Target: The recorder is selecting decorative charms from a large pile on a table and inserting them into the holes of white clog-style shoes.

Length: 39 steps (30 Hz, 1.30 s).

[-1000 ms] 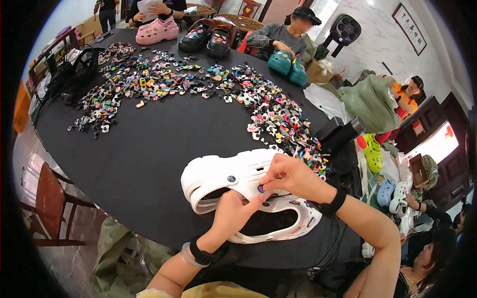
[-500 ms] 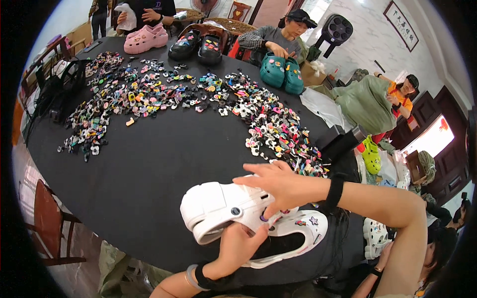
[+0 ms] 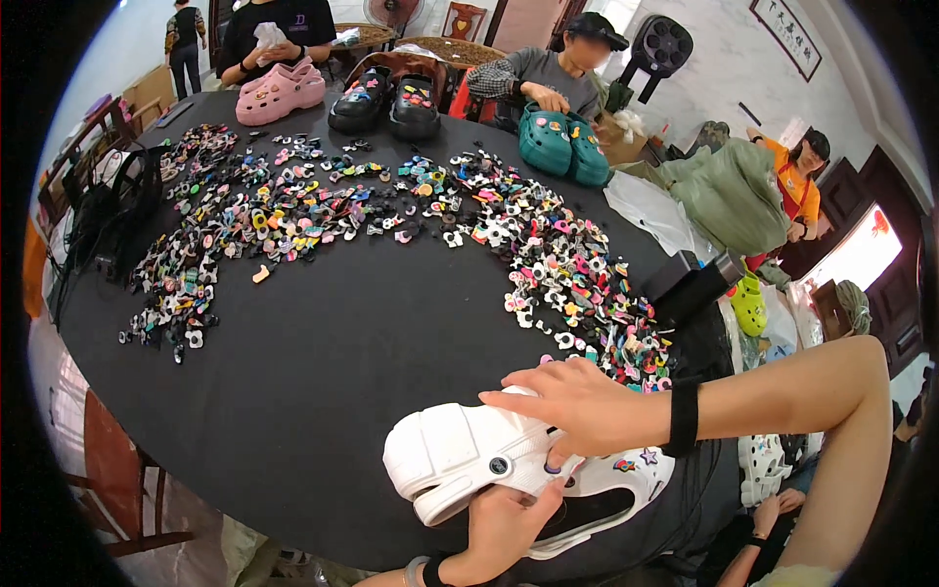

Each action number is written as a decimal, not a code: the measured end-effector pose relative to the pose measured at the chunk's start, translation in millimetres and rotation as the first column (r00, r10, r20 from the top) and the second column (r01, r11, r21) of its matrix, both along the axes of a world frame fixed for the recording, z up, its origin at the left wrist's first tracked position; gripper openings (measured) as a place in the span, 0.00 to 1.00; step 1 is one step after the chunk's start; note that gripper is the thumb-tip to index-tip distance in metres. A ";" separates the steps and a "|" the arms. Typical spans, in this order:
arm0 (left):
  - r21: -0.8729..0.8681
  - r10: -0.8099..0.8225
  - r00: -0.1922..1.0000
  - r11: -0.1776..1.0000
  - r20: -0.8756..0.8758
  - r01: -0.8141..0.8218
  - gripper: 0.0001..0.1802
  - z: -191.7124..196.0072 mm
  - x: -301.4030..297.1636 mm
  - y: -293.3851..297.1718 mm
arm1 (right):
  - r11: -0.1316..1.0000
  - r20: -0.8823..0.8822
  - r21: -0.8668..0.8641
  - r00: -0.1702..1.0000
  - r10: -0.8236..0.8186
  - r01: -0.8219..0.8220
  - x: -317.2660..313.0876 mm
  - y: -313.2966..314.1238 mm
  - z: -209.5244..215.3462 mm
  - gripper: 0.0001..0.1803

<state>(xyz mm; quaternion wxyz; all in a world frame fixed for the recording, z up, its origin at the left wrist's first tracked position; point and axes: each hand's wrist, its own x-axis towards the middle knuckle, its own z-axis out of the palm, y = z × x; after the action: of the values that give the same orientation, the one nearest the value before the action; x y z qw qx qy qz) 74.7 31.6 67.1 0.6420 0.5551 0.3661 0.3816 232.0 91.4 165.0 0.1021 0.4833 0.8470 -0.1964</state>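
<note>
Across 1 white clog point(image 3: 440, 447), the right hand point(image 3: 585, 409) arches.

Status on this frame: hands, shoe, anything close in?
Left hand gripping white clog. Right hand spread over it, thumb at small purple charm. Second white clog close by, partly covered. Charm pile beyond right hand.

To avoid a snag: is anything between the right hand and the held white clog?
Nothing visible blocks it: the right hand lies on the white clog, with only a small purple piece at its thumb. The left hand, holding the clog by its opening, is close to that thumb but not in between.
</note>
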 end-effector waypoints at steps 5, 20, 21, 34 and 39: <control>-0.003 0.036 0.999 0.999 -0.035 -0.036 0.13 0.5 0.6 1.1 | 0.999 -0.023 -0.044 1.000 0.017 -0.018 4.0 10.3 -6.5 0.52; 0.033 -0.065 0.985 0.998 0.158 0.061 0.22 4.8 1.0 4.1 | 0.815 -0.816 0.018 0.480 -0.323 0.579 46.2 -60.4 17.9 0.16; 0.039 -0.071 0.985 0.997 0.155 0.066 0.22 3.4 3.3 3.2 | 0.765 -0.824 0.002 0.435 -0.364 0.644 51.3 -81.4 23.9 0.15; 0.376 0.306 0.952 0.885 -0.026 -0.274 0.24 19.8 11.2 -27.7 | 0.437 -0.773 -0.381 -0.022 -0.634 0.815 104.3 -238.5 -76.0 0.28; 0.750 0.328 0.931 0.653 -0.162 -0.100 0.19 32.9 17.7 -79.2 | 0.450 -0.733 -0.547 -0.145 -0.664 0.706 103.1 -237.2 -97.8 0.34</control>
<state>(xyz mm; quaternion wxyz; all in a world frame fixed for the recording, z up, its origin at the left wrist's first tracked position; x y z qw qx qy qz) 92.5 -47.6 100.1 0.2572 0.7655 0.3346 0.4858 335.1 -145.8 67.2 -0.5077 0.6546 0.3595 -0.4295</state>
